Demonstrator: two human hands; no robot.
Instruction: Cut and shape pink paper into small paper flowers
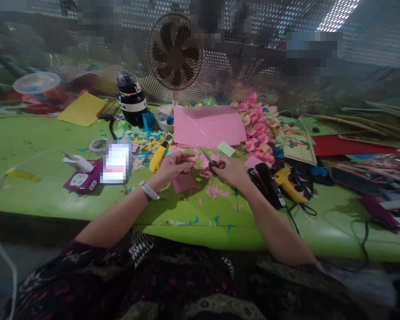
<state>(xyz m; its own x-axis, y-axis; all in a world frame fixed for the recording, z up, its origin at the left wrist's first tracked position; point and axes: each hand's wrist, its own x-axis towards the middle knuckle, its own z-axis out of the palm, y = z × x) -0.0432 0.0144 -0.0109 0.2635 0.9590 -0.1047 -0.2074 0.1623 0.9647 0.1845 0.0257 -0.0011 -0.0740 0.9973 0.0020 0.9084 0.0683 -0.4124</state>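
My right hand [229,171] is closed around a pair of small scissors [213,165] with dark handles, and the thin blades point up and to the left. Across from it, my left hand [177,164] has its fingers drawn together. Pink shows by its fingertips, but I cannot make out what they hold. A square of pink paper [185,183] lies on the green table just below the left hand. Pink paper scraps [216,192] are scattered between and below both hands. Behind them is a large pink sheet [210,126], with a small pale green paper [226,148] nearer the scissors.
A yellow cutter [158,156], a lit phone [116,162] and a purple power socket [82,181] lie left. Folded pink paper flowers [258,129] pile up behind right. Right sit a black stapler-like tool [269,184] and yellow glue gun [290,184]. A fan [175,55] stands behind.
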